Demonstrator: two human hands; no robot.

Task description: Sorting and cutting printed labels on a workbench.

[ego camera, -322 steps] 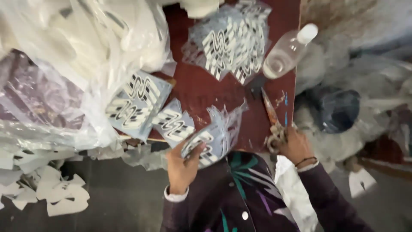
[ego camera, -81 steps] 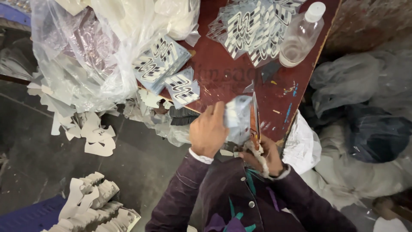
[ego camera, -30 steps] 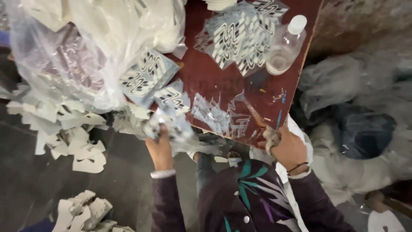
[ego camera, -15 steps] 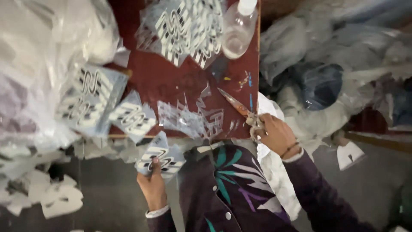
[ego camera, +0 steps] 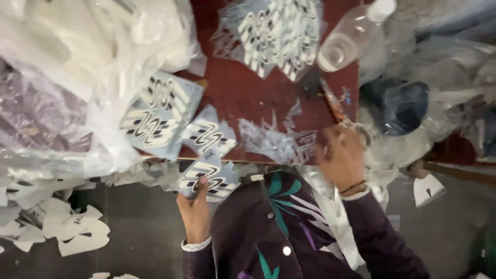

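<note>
My left hand point(ego camera: 195, 212) has its fingers clamped on a black-and-white patterned patch point(ego camera: 206, 181), held just off the near edge of the red table point(ego camera: 258, 98). My right hand point(ego camera: 343, 160) grips orange-handled scissors point(ego camera: 336, 106), blades pointing away from the fingers. Motion blur hides whether the blades are open; that grip could slip and nick the loose plastic scraps point(ego camera: 274, 142) beside it.

We are counting: one clear plastic bottle point(ego camera: 347, 40), one pair of scissors point(ego camera: 338, 109), two hands, one patch pile point(ego camera: 276, 32) at twelve o'clock.
</note>
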